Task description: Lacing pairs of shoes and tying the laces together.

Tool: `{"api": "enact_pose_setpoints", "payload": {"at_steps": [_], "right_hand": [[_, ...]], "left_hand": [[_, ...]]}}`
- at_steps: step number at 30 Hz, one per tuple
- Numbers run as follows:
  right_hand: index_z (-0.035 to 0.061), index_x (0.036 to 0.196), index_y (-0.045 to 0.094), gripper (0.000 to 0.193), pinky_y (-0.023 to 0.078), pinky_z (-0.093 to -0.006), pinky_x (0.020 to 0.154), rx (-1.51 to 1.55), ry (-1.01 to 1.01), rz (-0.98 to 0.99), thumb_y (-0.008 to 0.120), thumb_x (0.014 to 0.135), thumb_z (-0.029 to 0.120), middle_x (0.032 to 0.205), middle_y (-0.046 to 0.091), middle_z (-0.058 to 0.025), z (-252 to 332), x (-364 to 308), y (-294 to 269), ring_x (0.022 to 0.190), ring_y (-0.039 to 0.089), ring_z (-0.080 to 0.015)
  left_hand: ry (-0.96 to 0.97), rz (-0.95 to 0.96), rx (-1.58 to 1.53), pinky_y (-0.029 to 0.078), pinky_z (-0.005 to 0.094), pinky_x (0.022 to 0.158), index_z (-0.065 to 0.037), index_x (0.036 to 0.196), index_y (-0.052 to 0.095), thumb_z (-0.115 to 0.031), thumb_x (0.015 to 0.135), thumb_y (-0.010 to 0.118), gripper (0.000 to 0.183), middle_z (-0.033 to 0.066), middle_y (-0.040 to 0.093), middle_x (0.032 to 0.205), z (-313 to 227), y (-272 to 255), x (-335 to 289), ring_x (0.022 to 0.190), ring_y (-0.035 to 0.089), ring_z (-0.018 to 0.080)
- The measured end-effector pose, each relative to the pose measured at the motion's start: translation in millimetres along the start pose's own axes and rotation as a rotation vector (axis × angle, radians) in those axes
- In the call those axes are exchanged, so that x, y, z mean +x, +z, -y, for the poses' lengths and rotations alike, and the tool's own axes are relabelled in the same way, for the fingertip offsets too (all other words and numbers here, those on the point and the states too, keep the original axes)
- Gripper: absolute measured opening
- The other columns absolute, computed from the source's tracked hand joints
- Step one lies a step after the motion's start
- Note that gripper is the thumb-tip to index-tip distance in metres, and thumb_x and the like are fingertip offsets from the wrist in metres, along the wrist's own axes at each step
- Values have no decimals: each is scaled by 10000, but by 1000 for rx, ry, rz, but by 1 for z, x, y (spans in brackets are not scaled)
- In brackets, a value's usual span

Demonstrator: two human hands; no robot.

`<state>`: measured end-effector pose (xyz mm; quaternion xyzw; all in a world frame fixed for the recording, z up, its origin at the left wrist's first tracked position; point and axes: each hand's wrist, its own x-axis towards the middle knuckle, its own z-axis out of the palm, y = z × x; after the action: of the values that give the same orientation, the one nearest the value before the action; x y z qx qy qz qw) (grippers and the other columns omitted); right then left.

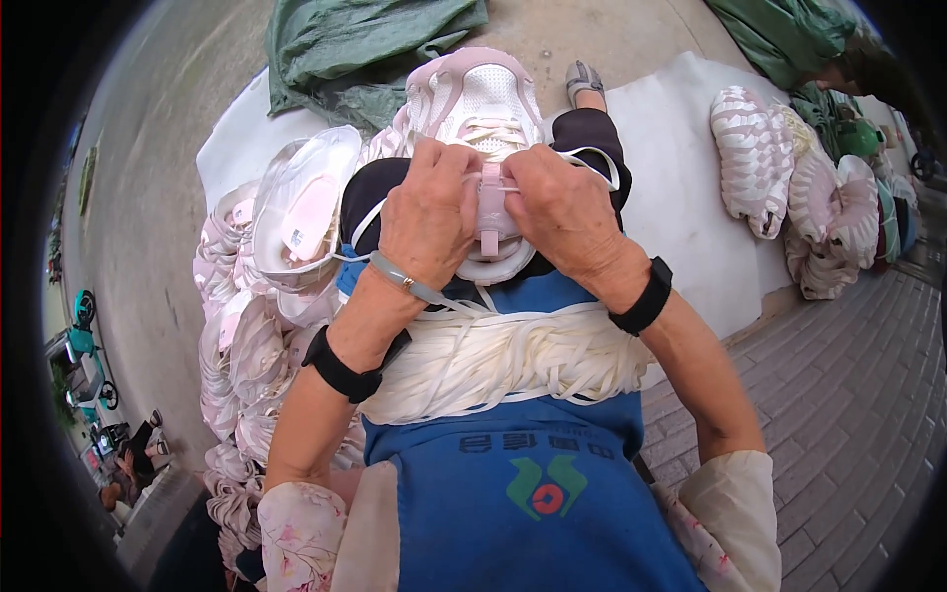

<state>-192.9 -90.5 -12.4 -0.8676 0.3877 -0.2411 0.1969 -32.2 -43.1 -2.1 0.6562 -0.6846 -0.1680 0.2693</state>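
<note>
A white and pink sneaker (478,99) sits across my knees with its toe pointing away from me. My left hand (429,212) is closed at the left side of its pink tongue (491,202), pinching the white shoelace. On the other side, my right hand (567,212) pinches the lace too, fingertips close to the eyelets. Loose lace runs out from both hands over my dark trousers. The fingertips partly hide the lacing holes. A thick bundle of off-white shoelaces (503,360) lies across my lap on the blue apron (493,474).
Pink and white shoe uppers (247,345) are heaped at my left, one open sneaker (311,212) on top. More stacked shoes (755,163) lie on a white sheet (661,178) at the right. Green cloth (365,49) lies ahead. Parked scooters (87,365) stand far left.
</note>
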Motion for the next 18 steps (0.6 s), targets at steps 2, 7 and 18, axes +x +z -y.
{"api": "enact_pose_setpoints", "payload": {"at_steps": [2, 7, 18], "right_hand": [[26, 844, 568, 140, 500, -393, 571, 22, -40, -19, 646, 743, 84, 771, 587, -140, -6, -2, -11, 665, 629, -334], [-19, 823, 594, 83, 440, -300, 551, 563, 184, 203, 577, 776, 47, 647, 569, -107, -2, -4, -54, 569, 529, -188], [-25, 931, 593, 343, 435, -300, 702, 637, 444, 261, 475, 963, 296, 741, 570, -113, -7, 2, -76, 728, 523, -188]], "left_hand": [[29, -114, -59, 496, 389, 662, -57, 1000, 614, -33, 840, 600, 163, 129, 571, 924, -8, -6, -2, 789, 612, 321], [130, 12, -35, 504, 373, 617, -74, 1035, 626, -13, 814, 611, 230, 121, 588, 899, -14, 0, -10, 733, 627, 302], [559, 271, -632, 546, 332, 679, -19, 1054, 614, -44, 786, 625, 270, 118, 637, 899, -113, 4, -31, 833, 654, 264]]}}
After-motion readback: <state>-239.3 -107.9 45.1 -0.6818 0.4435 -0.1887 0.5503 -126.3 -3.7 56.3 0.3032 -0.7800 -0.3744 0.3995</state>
